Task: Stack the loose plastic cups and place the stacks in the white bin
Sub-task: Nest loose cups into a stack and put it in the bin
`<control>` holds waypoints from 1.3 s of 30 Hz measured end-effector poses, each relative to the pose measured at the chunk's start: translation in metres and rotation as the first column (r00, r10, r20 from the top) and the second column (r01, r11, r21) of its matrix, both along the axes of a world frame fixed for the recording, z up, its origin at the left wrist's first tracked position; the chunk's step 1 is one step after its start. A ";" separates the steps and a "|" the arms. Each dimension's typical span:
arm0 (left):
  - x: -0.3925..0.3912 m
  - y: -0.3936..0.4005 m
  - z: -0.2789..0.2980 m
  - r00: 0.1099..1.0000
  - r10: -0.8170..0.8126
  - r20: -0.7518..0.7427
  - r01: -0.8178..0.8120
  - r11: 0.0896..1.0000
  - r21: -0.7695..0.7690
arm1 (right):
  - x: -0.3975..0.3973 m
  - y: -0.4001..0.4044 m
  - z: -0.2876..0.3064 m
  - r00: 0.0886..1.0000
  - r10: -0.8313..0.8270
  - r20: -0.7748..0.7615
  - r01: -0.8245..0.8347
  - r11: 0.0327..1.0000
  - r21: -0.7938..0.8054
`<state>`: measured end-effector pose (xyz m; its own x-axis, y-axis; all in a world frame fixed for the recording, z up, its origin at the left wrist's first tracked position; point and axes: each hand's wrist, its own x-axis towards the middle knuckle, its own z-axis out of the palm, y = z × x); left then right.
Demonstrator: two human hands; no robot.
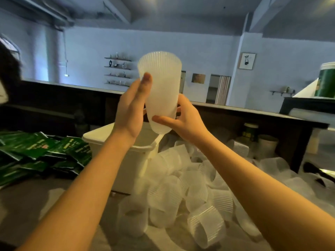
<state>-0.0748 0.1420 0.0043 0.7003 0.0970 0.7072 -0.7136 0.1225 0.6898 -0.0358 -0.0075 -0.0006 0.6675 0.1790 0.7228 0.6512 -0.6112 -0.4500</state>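
A stack of ribbed translucent plastic cups (161,91) is held upright in the air above the white bin (126,153). My left hand (132,107) lies against the stack's left side with fingers straight, thumb up on its front. My right hand (183,118) grips the stack's lower end, thumb across the front and fingers curled behind. A heap of loose plastic cups (190,192) lies on the table to the right of the bin and in front of it.
A pile of green packets (41,154) lies on the table left of the bin. A dark counter (253,113) runs behind, with tubs and jars (261,140) under it at the right. A black tool (319,173) lies at the right edge.
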 end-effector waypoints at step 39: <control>0.230 0.059 -0.035 0.698 0.383 -0.605 -0.089 0.885 0.458 | 0.212 0.075 -0.032 0.779 -0.102 -0.618 -0.020 0.982 -0.187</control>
